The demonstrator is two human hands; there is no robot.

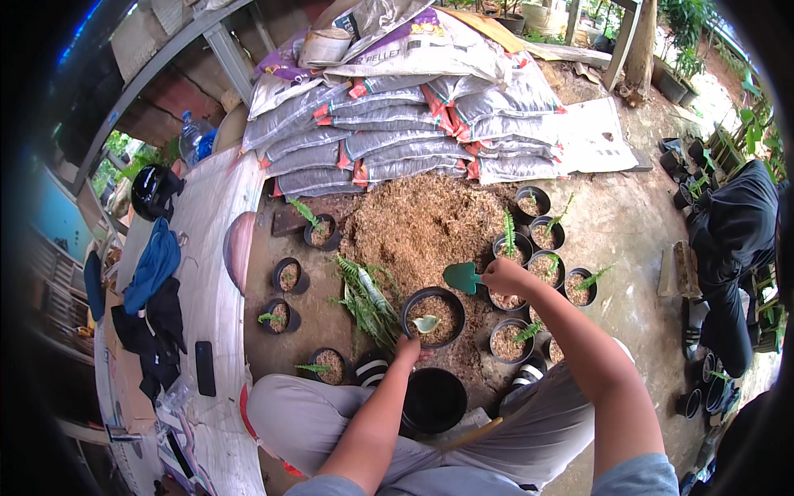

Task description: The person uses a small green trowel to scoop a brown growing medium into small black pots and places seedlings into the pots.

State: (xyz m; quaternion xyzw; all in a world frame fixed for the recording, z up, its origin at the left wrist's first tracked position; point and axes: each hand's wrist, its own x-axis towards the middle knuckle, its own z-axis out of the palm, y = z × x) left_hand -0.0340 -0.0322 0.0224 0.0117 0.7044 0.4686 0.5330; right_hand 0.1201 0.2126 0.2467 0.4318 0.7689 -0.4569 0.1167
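My right hand (504, 277) is closed around the handle of a green hand trowel (462, 278), whose blade hovers over the near edge of a pile of woody potting mix (422, 229). My left hand (410, 350) grips the lower left side of a black plastic pot (460, 322). Potting mix fills part of that pot, and a pale green leaf cutting (427, 323) stands in it. Left of the pot lies a bundle of fern fronds (363, 297) with a variegated leaf. An empty-looking black pot (435, 400) stands between my legs.
Small pots with fern cuttings (512, 341) cluster at the right; several more pots (289, 276) stand at the left. Stacked sacks (403, 136) rise behind the pile. On the left bench (217, 347) lie a phone (205, 368) and clothing. Another person (732, 229) is at far right.
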